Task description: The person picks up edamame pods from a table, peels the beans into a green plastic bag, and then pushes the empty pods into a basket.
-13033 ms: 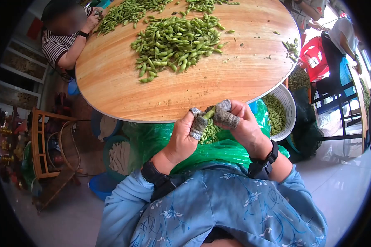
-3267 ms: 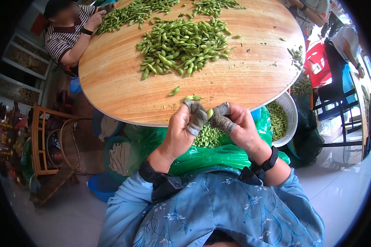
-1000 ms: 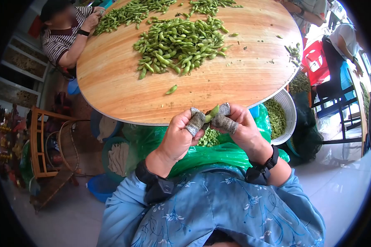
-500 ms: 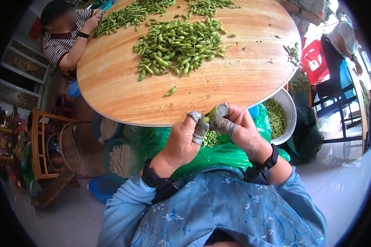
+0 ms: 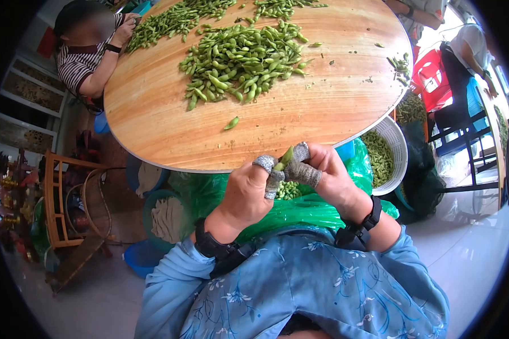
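One green soybean pod [image 5: 285, 159] is pinched between my left hand [image 5: 249, 189] and my right hand [image 5: 332, 178], just off the near edge of the table. Grey knit covers wrap the thumb and forefinger of both hands. Below them, shelled green beans [image 5: 289, 191] lie on a green plastic bag [image 5: 288, 213] over my lap. A big heap of soybean pods [image 5: 240, 62] rests on the round wooden table [image 5: 169, 135], with a single loose pod [image 5: 231, 123] nearer to me.
A white basket [image 5: 400, 150] of pods stands right of my lap. To the left are a wooden chair [image 5: 54, 200] and a teal basin with cloth [image 5: 167, 220]. Across the table sits a person in a striped shirt [image 5: 82, 65]; other people are at the right.
The view has shifted slightly, so the table and heap appear a little further left. Both hands keep the pod pinched in nearly the same place.
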The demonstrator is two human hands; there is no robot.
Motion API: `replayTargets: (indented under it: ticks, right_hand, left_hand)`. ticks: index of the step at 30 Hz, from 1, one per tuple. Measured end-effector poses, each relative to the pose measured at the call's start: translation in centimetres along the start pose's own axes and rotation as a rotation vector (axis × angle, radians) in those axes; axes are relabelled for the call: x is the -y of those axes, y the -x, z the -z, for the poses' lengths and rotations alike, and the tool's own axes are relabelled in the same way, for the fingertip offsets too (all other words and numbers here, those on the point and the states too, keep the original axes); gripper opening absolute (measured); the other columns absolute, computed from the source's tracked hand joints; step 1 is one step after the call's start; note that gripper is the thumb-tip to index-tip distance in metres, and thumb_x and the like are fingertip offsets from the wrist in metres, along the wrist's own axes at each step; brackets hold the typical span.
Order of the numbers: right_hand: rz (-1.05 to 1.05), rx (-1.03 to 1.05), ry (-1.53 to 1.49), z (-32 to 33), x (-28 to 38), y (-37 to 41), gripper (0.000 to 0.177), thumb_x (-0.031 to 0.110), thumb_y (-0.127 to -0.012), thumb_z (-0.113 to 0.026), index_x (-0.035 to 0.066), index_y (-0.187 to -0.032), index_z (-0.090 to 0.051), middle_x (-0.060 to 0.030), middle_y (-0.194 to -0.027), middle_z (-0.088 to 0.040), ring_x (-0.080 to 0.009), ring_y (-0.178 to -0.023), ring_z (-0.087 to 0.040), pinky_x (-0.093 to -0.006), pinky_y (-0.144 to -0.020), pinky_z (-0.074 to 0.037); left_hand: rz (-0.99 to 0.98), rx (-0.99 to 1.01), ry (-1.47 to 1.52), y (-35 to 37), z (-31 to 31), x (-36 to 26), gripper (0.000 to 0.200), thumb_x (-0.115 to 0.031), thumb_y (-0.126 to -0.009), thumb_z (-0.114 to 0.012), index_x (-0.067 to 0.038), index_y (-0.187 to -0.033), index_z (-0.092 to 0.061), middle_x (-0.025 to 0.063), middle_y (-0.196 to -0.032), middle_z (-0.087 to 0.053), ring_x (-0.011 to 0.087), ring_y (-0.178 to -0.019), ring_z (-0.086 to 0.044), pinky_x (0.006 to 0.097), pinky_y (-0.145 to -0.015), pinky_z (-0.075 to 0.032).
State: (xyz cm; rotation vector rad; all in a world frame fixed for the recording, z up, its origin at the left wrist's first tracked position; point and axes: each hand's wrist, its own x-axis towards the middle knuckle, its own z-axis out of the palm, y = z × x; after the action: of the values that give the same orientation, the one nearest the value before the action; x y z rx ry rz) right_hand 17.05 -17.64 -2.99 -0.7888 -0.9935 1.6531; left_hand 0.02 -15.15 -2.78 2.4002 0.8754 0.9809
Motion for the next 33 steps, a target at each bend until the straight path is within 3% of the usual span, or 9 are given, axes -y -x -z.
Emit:
replayTargets:
  ticks: [5, 11, 13, 15, 17, 18, 23, 28, 33]
  right_hand:
    - [0.121, 0.020, 0.089, -0.2, -0.1, 0.2, 0.011, 0.010, -0.081, -0.059, 0.001, -0.084, -0.055, 0.0038, -0.077, -0.054, -0.0036, -0.072, -0.046, -0.0203, -0.063, -0.039]
    - [0.232, 0.014, 0.243, -0.2, -0.2, 0.4, 0.009, 0.008, -0.081, -0.057, -0.001, -0.082, -0.055, 0.0000, -0.071, -0.055, -0.0055, -0.068, -0.047, -0.0229, -0.060, -0.041]
    - [0.373, 0.003, 0.662, 0.0, 0.1, 0.5, 0.007, 0.005, -0.080, -0.056, -0.002, -0.081, -0.055, -0.0019, -0.069, -0.055, -0.0058, -0.066, -0.046, -0.0233, -0.059, -0.041]
    - [0.259, -0.029, 0.565, 0.0, -0.1, 0.5, 0.007, 0.005, -0.080, -0.056, -0.002, -0.082, -0.055, -0.0013, -0.069, -0.055, -0.0053, -0.067, -0.046, -0.0228, -0.059, -0.041]
    - [0.102, -0.051, 0.374, 0.5, -0.7, 0.4, 0.007, 0.004, -0.080, -0.056, -0.003, -0.082, -0.056, 0.0007, -0.071, -0.055, -0.0043, -0.068, -0.045, -0.0215, -0.058, -0.041]
    - [0.078, -0.047, 0.345, 0.7, -0.6, 0.3, 0.008, 0.005, -0.080, -0.056, -0.003, -0.082, -0.055, 0.0014, -0.071, -0.054, -0.0041, -0.067, -0.045, -0.0215, -0.058, -0.040]
    - [0.048, 0.035, 0.282, 0.8, 0.1, 0.3, 0.008, 0.005, -0.080, -0.057, -0.002, -0.081, -0.055, 0.0017, -0.070, -0.053, -0.0042, -0.066, -0.044, -0.0213, -0.057, -0.040]
    - [0.100, 0.021, 0.541, 0.8, -1.5, 1.0, 0.007, 0.003, -0.077, -0.057, -0.004, -0.076, -0.055, -0.0063, -0.061, -0.052, -0.0071, -0.061, -0.043, -0.0259, -0.054, -0.039]
    - [0.038, -0.013, 0.746, 1.7, -2.3, 1.9, 0.007, 0.002, -0.073, -0.059, -0.004, -0.076, -0.055, -0.0126, -0.062, -0.053, -0.0137, -0.057, -0.047, -0.0293, -0.054, -0.041]
  left_hand:
    - [0.201, -0.109, 0.325, 0.6, -1.0, -1.0, 0.014, -0.003, -0.080, -0.051, -0.002, -0.093, -0.049, 0.0097, -0.071, -0.056, 0.0235, -0.060, -0.055, 0.0307, -0.054, -0.043]
    - [0.569, -0.068, 0.929, 1.0, -1.6, -0.9, 0.014, -0.017, -0.093, -0.037, -0.007, -0.090, -0.046, -0.0009, -0.053, -0.039, 0.0055, -0.046, -0.033, 0.0210, -0.042, -0.027]
    - [0.793, 0.001, 1.371, 0.8, -1.1, -0.3, 0.014, -0.019, -0.093, -0.037, -0.009, -0.093, -0.046, -0.0013, -0.053, -0.038, 0.0059, -0.046, -0.033, 0.0207, -0.041, -0.026]
    - [0.835, 0.063, 1.374, 0.4, -0.4, -0.3, 0.011, -0.019, -0.092, -0.040, -0.009, -0.092, -0.045, -0.0020, -0.055, -0.040, 0.0049, -0.047, -0.033, 0.0195, -0.042, -0.026]
    - [0.627, 0.199, 0.961, 0.1, -0.2, -0.5, 0.012, -0.019, -0.090, -0.043, -0.008, -0.093, -0.044, -0.0026, -0.059, -0.041, 0.0035, -0.050, -0.034, 0.0186, -0.044, -0.027]
    - [0.603, 0.187, 0.946, -0.4, 0.1, -1.3, 0.011, -0.013, -0.088, -0.047, -0.003, -0.093, -0.047, -0.0022, -0.070, -0.046, 0.0037, -0.064, -0.042, 0.0185, -0.056, -0.037]
    - [0.524, 0.185, 0.741, 0.0, 0.2, -0.5, 0.009, -0.011, -0.086, -0.045, -0.003, -0.087, -0.049, -0.0055, -0.065, -0.042, 0.0018, -0.056, -0.037, 0.0174, -0.049, -0.030]
    - [0.579, 0.224, 0.733, 1.2, -1.0, 0.2, 0.013, -0.006, -0.082, -0.043, -0.001, -0.090, -0.052, -0.0027, -0.071, -0.049, 0.0036, -0.063, -0.043, 0.0188, -0.056, -0.036]
    - [0.573, 0.358, 0.647, 2.4, -2.8, 1.7, 0.034, 0.002, -0.073, -0.038, 0.002, -0.105, -0.051, 0.0019, -0.089, -0.057, 0.0100, -0.086, -0.048, 0.0248, -0.080, -0.039]
